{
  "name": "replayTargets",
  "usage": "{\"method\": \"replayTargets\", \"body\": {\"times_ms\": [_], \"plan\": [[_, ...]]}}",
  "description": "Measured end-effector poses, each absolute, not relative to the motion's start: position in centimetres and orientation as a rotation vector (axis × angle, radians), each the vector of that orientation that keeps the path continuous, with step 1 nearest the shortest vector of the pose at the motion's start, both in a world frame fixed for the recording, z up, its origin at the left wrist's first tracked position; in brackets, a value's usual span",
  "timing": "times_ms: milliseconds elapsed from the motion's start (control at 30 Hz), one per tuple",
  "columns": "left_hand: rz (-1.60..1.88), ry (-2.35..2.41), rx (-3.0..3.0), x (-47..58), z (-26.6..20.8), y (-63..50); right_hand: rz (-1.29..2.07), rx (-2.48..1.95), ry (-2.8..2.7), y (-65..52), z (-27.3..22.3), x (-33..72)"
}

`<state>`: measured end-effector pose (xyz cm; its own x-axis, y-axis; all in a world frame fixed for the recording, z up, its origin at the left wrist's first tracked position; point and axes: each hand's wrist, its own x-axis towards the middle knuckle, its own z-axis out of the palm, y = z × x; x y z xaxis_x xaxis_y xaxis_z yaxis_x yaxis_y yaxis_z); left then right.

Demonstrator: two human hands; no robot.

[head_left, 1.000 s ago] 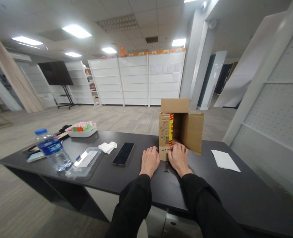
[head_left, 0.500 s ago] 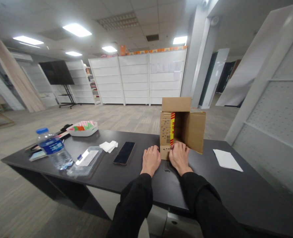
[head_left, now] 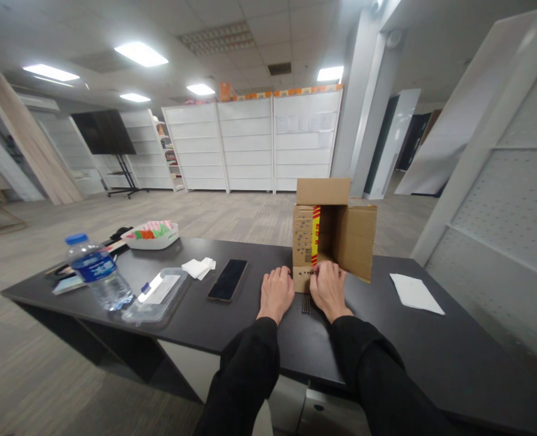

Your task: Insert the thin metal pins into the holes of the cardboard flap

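A cardboard box (head_left: 339, 233) stands with its opening facing me, flaps folded out and yellow-red tape at its left edge. Small dark spots dot its left flap (head_left: 303, 233), and the lower flap (head_left: 301, 282) bears a row of small dark holes. My left hand (head_left: 276, 292), fingers curled together, is against the lower flap's left edge. My right hand (head_left: 330, 290) is closed at that flap's right side; whatever its fingertips hold is hidden. Between my hands, several thin dark screw-like pieces (head_left: 305, 304) lie on the table just before the box.
On the dark table (head_left: 259, 339), left of my hands, are a phone (head_left: 228, 280), crumpled tissue (head_left: 199, 267), a clear plastic case (head_left: 159, 297), a water bottle (head_left: 99, 272) and a white tray (head_left: 153, 238) with colourful contents. White paper (head_left: 416, 294) lies to the right.
My right hand's fingers have shifted very slightly at the lower flap. My left hand and the box stay in place.
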<state>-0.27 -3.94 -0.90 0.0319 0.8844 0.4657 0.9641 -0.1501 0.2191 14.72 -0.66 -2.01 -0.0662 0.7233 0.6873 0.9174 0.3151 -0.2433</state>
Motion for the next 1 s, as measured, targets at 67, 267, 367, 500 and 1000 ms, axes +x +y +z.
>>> {"method": "replayTargets", "body": {"times_ms": [67, 267, 367, 500, 1000], "plan": [[-0.764, -1.941, -2.143, -0.29, -0.85, -3.94, -0.321, -1.423, -1.830, -0.69, -2.04, 14.73], [-0.781, -1.931, -2.140, -0.35, -0.85, -3.92, -0.272, -1.315, -1.806, -0.75, -2.17, 14.60], [-0.779, -1.934, -2.136, -0.36, -0.92, -3.90, -0.279, -1.247, -1.787, -0.75, -2.18, 14.68], [-0.782, -1.934, -2.134, -0.35, -0.93, -3.93, -0.293, -1.152, -1.782, -0.78, -2.18, 14.91], [-0.747, -1.950, -2.138, -0.31, -0.79, -4.02, -0.200, -1.060, -1.727, -0.99, -2.43, 15.32]]}}
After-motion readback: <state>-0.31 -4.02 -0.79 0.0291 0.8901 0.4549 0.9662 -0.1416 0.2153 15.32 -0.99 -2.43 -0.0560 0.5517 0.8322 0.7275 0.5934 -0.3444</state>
